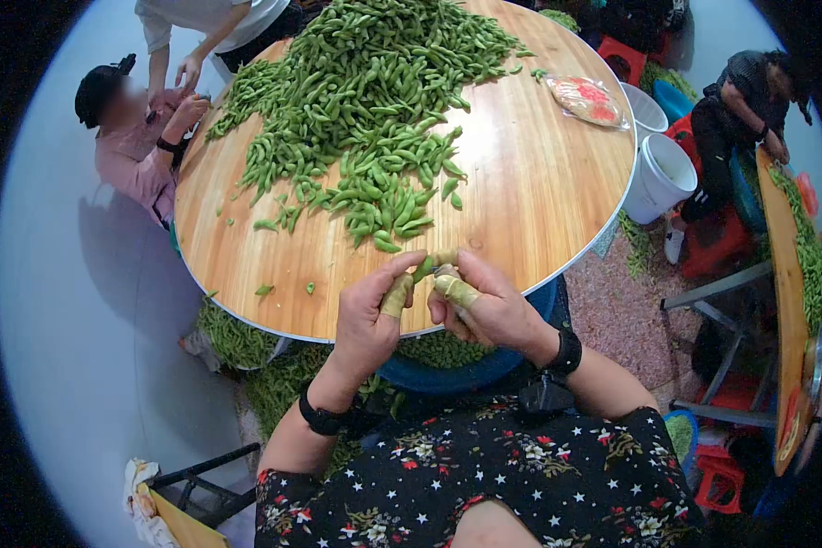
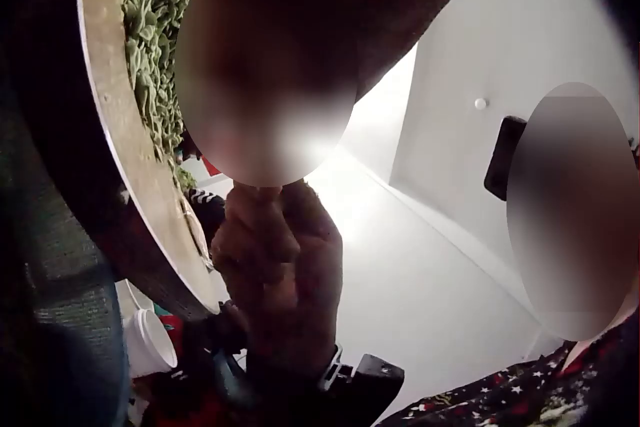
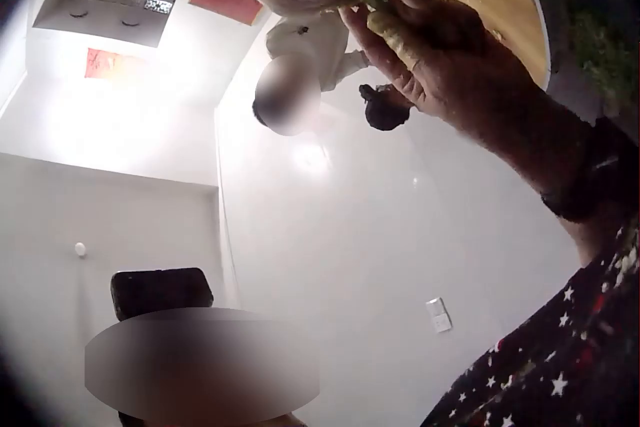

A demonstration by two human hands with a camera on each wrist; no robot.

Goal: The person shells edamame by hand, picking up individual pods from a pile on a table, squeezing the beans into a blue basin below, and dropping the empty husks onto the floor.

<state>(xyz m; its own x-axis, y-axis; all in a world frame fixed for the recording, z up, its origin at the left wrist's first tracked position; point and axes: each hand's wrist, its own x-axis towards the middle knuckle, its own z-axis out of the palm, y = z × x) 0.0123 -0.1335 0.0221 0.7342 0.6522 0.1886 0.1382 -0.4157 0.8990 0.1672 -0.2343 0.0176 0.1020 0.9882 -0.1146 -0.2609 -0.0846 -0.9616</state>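
Over the near edge of the round wooden table (image 1: 511, 219), both hands meet at one green edamame pod (image 1: 423, 268). My left hand (image 1: 367, 300) pinches the pod between thumb and index finger. My right hand (image 1: 491, 309) grips its other end, with thumb and index fingertip close together and the other fingers curled in. Yellowish tape wraps fingers on both hands. Beyond them a large heap of edamame pods (image 1: 365, 100) spreads over the table. In the right wrist view, a bit of green shows between the fingertips; the left wrist view shows the right hand (image 2: 280, 257) curled.
Below the table edge stands a blue tub (image 1: 447, 376) with pods in it. More pods (image 1: 233, 333) lie at the lower left. A clear bag (image 1: 589, 100) rests at the table's right, beside white buckets (image 1: 659, 178). Other people sit or stand around the room.
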